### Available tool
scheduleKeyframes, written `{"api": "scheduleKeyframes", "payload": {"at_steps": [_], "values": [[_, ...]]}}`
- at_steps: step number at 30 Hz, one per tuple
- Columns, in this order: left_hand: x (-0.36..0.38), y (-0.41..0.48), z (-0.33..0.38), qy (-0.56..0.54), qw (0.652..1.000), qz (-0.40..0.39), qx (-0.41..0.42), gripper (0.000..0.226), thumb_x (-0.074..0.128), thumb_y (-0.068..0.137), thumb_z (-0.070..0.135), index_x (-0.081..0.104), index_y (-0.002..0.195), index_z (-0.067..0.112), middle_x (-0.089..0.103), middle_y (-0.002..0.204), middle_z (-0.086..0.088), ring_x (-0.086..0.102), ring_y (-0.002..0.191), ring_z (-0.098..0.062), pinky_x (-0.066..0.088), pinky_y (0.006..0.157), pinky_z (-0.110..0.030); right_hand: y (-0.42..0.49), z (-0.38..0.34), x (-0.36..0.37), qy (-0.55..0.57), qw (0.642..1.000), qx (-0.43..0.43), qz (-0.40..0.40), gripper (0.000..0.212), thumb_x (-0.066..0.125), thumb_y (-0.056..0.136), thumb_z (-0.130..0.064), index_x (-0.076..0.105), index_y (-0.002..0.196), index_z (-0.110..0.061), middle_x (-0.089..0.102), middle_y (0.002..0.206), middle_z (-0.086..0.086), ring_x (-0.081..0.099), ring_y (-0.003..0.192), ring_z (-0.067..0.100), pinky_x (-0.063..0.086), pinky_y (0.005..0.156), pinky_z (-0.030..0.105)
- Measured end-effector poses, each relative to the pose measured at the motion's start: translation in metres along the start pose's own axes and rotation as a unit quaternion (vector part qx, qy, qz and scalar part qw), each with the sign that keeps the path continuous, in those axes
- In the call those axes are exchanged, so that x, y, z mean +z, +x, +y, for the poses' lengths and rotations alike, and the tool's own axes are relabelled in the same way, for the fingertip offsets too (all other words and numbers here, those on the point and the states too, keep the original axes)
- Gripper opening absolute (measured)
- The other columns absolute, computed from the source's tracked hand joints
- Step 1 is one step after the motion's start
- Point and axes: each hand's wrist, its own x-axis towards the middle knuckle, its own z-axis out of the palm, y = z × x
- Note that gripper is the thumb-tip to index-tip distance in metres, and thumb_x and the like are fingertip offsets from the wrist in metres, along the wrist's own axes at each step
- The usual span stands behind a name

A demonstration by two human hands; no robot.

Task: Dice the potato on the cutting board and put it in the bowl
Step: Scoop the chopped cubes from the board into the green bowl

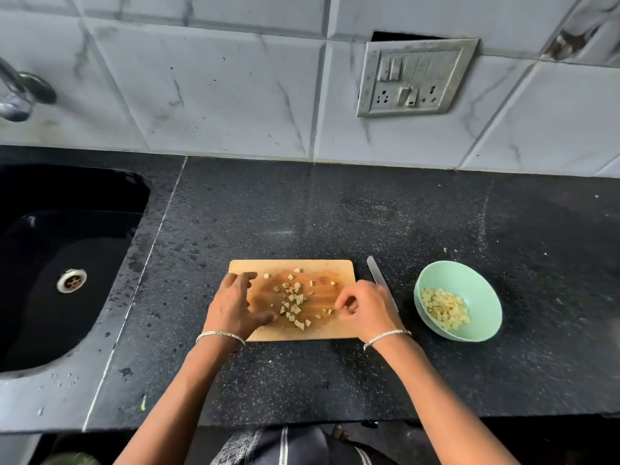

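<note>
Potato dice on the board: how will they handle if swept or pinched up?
Probably light and stiff: the potato dice are small blocky chunks, so they should slide, not roll. The cutting board looks darker, perhaps damp, around them, so some may stick or slip when pinched. Being scattered, they may spread when pushed.

Pale yellow potato dice, tan cutting board, mint-green bowl, speckled black counter

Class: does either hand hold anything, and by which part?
The left hand holds nothing. Whether the right hand pinches diced potato in its curled fingers cannot be told.
</note>
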Motion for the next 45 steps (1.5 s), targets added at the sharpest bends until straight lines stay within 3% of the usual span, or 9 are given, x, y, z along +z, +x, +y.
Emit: {"api": "scheduleKeyframes", "payload": {"at_steps": [4, 10, 14, 19, 26, 32, 36, 40, 45], "values": [[-0.005, 0.010, 0.002, 0.078, 0.991, -0.104, 0.030, 0.136, 0.092, 0.039, 0.053, 0.024, 0.149, 0.011, 0.032, 0.139, -0.005, 0.041, 0.126, -0.025, 0.033, 0.108, -0.033, 0.018, -0.006, 0.016, -0.017, 1.000, -0.012, 0.014, 0.015, 0.066, 0.086, -0.017, 0.068, 0.098, -0.025, 0.057, 0.117, -0.005, 0.055, 0.106, 0.014, 0.042, 0.090, 0.024], [0.006, 0.021, 0.005, 0.098, 0.990, -0.081, 0.058, 0.117, 0.091, 0.039, 0.053, 0.041, 0.135, 0.010, 0.039, 0.129, -0.006, 0.047, 0.116, -0.025, 0.038, 0.104, -0.034, 0.033, -0.015, 0.047, 0.007, 0.999, -0.006, -0.053, 0.070, 0.040, 0.099, -0.048, 0.015, 0.154, -0.012, 0.011, 0.162, 0.008, 0.010, 0.149, 0.023, 0.011, 0.119, 0.036], [0.011, 0.024, 0.007, 0.083, 0.991, -0.076, 0.079, 0.099, 0.090, 0.047, 0.049, 0.048, 0.129, 0.012, 0.044, 0.123, -0.004, 0.050, 0.109, -0.023, 0.040, 0.097, -0.032, 0.037, -0.037, 0.069, -0.011, 0.998, -0.063, -0.028, 0.059, 0.030, 0.104, -0.033, 0.006, 0.156, -0.014, 0.000, 0.162, 0.003, -0.002, 0.149, 0.017, -0.008, 0.118, 0.031], [0.018, 0.027, 0.006, 0.033, 0.994, -0.063, 0.089, 0.072, 0.086, 0.060, 0.030, 0.057, 0.124, 0.017, 0.052, 0.116, -0.003, 0.055, 0.104, -0.022, 0.040, 0.093, -0.026, 0.041, -0.056, 0.081, 0.081, 0.988, -0.133, -0.020, 0.049, 0.042, 0.094, 0.007, 0.046, 0.141, -0.004, 0.037, 0.152, 0.011, 0.029, 0.144, 0.024, 0.015, 0.121, 0.037], [0.006, 0.023, -0.007, -0.132, 0.983, -0.109, 0.062, 0.051, 0.091, 0.055, 0.009, 0.067, 0.100, 0.016, 0.066, 0.087, 0.003, 0.064, 0.070, -0.006, 0.057, 0.068, -0.023, 0.013, -0.031, 0.071, 0.076, 0.982, -0.171, 0.011, 0.040, 0.044, 0.090, 0.010, 0.066, 0.120, -0.004, 0.062, 0.128, 0.007, 0.053, 0.127, 0.017, 0.035, 0.111, 0.026], [-0.006, 0.026, -0.005, 0.000, 0.986, -0.131, 0.098, 0.096, 0.094, 0.047, 0.036, 0.051, 0.131, 0.019, 0.055, 0.114, 0.001, 0.056, 0.098, -0.015, 0.047, 0.091, -0.025, 0.006, -0.009, 0.028, 0.067, 0.995, -0.051, 0.046, 0.025, 0.064, 0.089, -0.013, 0.069, 0.112, -0.018, 0.066, 0.110, -0.009, 0.059, 0.084, -0.008, 0.054, 0.084, 0.025], [0.004, 0.027, 0.001, 0.061, 0.982, -0.150, 0.097, 0.099, 0.093, 0.046, 0.045, 0.049, 0.129, 0.014, 0.047, 0.121, -0.001, 0.053, 0.107, -0.020, 0.043, 0.098, -0.030, 0.002, -0.006, 0.032, -0.006, 0.994, 0.061, -0.095, 0.081, 0.081, 0.059, -0.061, 0.048, 0.125, -0.026, 0.047, 0.134, -0.002, 0.046, 0.126, 0.018, 0.041, 0.104, 0.043], [0.015, 0.027, 0.009, 0.046, 0.985, -0.137, 0.095, 0.087, 0.093, 0.048, 0.040, 0.053, 0.121, 0.016, 0.048, 0.118, 0.000, 0.053, 0.105, -0.019, 0.045, 0.095, -0.030, 0.007, -0.019, 0.042, -0.030, 0.995, 0.019, -0.097, 0.093, 0.090, 0.053, -0.047, 0.040, 0.127, -0.021, 0.041, 0.125, -0.006, 0.050, 0.111, 0.011, 0.041, 0.093, 0.027], [0.022, 0.025, 0.016, 0.018, 0.987, -0.117, 0.107, 0.074, 0.091, 0.053, 0.029, 0.057, 0.118, 0.019, 0.054, 0.115, 0.000, 0.053, 0.105, -0.019, 0.045, 0.092, -0.030, 0.021, -0.033, 0.048, -0.016, 0.996, -0.003, -0.090, 0.067, 0.085, 0.066, -0.027, 0.046, 0.120, -0.020, 0.049, 0.121, -0.002, 0.048, 0.114, 0.018, 0.043, 0.095, 0.032]]}}
